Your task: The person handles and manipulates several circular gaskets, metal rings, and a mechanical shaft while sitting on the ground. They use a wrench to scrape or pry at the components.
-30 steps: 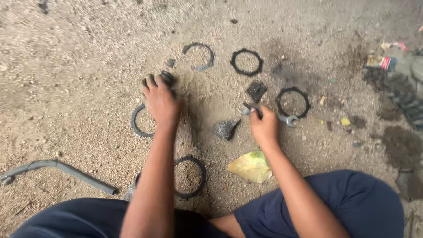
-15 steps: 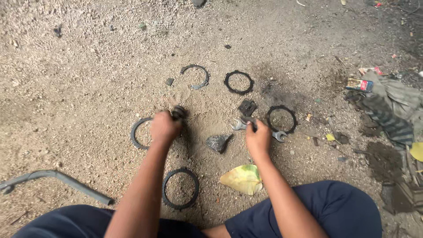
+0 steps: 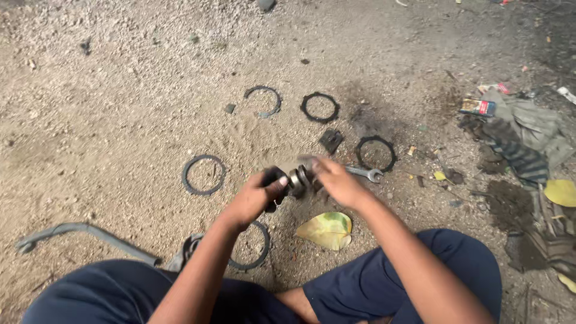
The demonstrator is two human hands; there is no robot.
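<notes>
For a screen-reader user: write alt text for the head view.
Both hands, left hand and right hand, hold a dark metal part together above sandy ground. Dark rings, a wrench and a yellow leaf lie around.

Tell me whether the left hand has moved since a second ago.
Yes. The left hand has shifted right, away from the flat dark ring on the sand, towards the right hand, and now grips a dark metal part.

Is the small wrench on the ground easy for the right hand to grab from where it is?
Probably yes. The wrench lies in the open on the dirt just beyond the right hand, nothing covering it. But that hand is busy on the metal part held with the left hand.
</notes>
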